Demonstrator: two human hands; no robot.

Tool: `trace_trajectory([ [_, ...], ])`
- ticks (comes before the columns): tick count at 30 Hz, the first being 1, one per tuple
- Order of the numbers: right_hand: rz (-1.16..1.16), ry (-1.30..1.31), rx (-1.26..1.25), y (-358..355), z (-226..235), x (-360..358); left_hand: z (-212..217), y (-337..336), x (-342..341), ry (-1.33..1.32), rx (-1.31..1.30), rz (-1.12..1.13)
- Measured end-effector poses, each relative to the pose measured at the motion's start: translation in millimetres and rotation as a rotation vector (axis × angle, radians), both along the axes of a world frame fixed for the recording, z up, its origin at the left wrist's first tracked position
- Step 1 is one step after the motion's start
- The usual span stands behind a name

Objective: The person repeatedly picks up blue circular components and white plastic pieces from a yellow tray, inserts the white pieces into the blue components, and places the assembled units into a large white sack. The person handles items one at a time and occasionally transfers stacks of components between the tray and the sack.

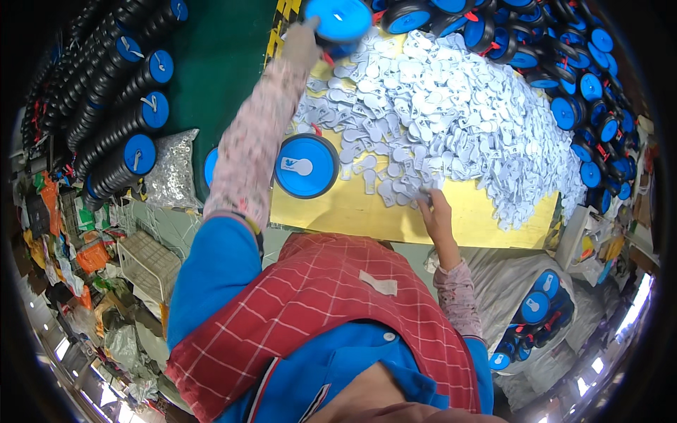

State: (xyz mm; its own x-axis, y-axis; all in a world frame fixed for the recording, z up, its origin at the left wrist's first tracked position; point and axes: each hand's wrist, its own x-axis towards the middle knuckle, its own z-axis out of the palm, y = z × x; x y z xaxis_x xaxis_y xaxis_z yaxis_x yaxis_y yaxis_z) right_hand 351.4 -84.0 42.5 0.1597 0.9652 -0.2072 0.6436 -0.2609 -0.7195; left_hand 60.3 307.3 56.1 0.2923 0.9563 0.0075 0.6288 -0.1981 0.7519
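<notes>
My left arm stretches to the far edge of the yellow tabletop [310, 215], where my left hand [302, 46] is closed on the rim of a blue wheel with a black edge [342, 19]; motion blurs both a little. Close to me lies another blue wheel [305, 176], flat, with a white keyhole-shaped piece [296, 166] on its face. My right hand [437, 213] is at the near edge of a large heap of such white pieces [437, 92]. Its thumb and fingers are pinched together; what is between them is too small to make out.
Many blue-and-black wheels [592, 88] with red bits pile up along the far right. Long stacks of wheels [139, 154] stand on the green surface [211, 63] at left, beside a clear bag of small parts [173, 169]. A white sack [486, 282] holding wheels sits at lower right.
</notes>
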Motion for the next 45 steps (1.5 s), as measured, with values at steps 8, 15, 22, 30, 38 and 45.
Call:
trace_trajectory([
  [8,0.034,-0.486,0.239,-58,-74,-3,72,-250,-28,-0.276,-0.535,-0.665],
  [15,-0.233,-0.319,0.206,-53,-54,-20,35,-272,39,0.453,-0.203,-1.126],
  [22,-0.118,-0.126,0.478,-72,47,-108,-4,-313,-33,-0.247,0.296,-0.394],
  [30,0.334,-0.273,0.414,-63,65,-152,-41,-363,-47,-0.242,-0.579,-0.134],
  [38,0.303,-0.449,0.485,-33,50,-151,-38,-363,-36,-0.74,-0.867,-0.175],
  [45,0.206,-0.118,-0.127,12,39,-125,-25,-374,-31,-0.487,-0.778,-0.079],
])
